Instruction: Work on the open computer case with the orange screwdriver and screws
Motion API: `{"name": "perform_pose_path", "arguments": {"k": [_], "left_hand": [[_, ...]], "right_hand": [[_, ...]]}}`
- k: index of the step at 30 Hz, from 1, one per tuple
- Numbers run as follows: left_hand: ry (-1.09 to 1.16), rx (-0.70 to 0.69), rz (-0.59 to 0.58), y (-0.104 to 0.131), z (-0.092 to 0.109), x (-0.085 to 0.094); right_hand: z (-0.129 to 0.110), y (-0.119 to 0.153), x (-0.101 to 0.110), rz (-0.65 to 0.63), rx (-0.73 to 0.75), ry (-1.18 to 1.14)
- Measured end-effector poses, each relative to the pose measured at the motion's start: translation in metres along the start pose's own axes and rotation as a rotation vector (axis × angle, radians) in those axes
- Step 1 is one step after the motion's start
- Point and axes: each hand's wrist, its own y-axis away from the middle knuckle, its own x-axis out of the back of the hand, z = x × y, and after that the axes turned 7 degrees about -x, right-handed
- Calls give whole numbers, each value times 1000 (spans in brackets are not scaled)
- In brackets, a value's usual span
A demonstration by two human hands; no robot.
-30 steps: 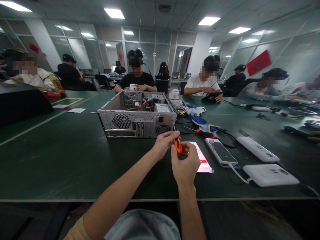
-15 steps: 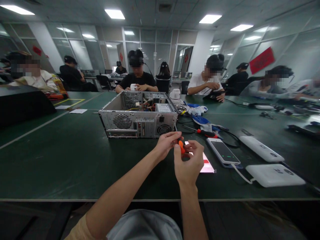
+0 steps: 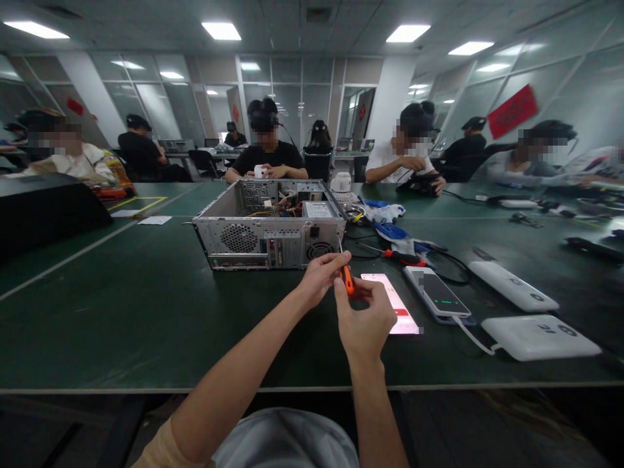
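A screwdriver [image 3: 347, 281] with an orange and black handle points away from me, its thin shaft reaching the right edge of the computer case's rear panel. Whether the tip sits in a screw is too small to tell. My left hand [image 3: 319, 278] is closed around the front of the handle, just below the shaft. At the handle's back end, the thumb and fingers of my right hand [image 3: 365, 318] are curled in a pinch. The opened metal computer case [image 3: 292, 237] lies on its side, with its fan grilles facing me and cables and a power supply [image 3: 319, 210] inside.
Right of my hands lie a lit phone [image 3: 385, 286], another phone [image 3: 436, 292] on a cable, and white power banks [image 3: 539, 338]. A red-black screwdriver [image 3: 404, 258] and blue-white gloves [image 3: 392, 234] lie beyond. Co-workers sit across the green table [image 3: 121, 325].
The orange handle has turned and shows more of its length between my hands. My right hand has shifted slightly left, and the camera view has moved a little.
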Motion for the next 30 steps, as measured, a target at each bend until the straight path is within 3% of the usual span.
{"name": "perform_pose_path", "arguments": {"k": [5,8,15,22,30], "left_hand": [[70,161,-134,-3,5,10],[87,162,-175,-2,8,12],[42,53,-117,-1,4,8],[4,14,-61,-5,-1,7],[-55,2,-20,-2,-1,4]], "right_hand": [[-1,-3,2,14,-173,0],[-2,-4,3,-10,-210,55],[-1,-6,4,-168,-244,93],[2,-2,0,-32,-24,19],[0,-1,0,-10,-101,75]]}}
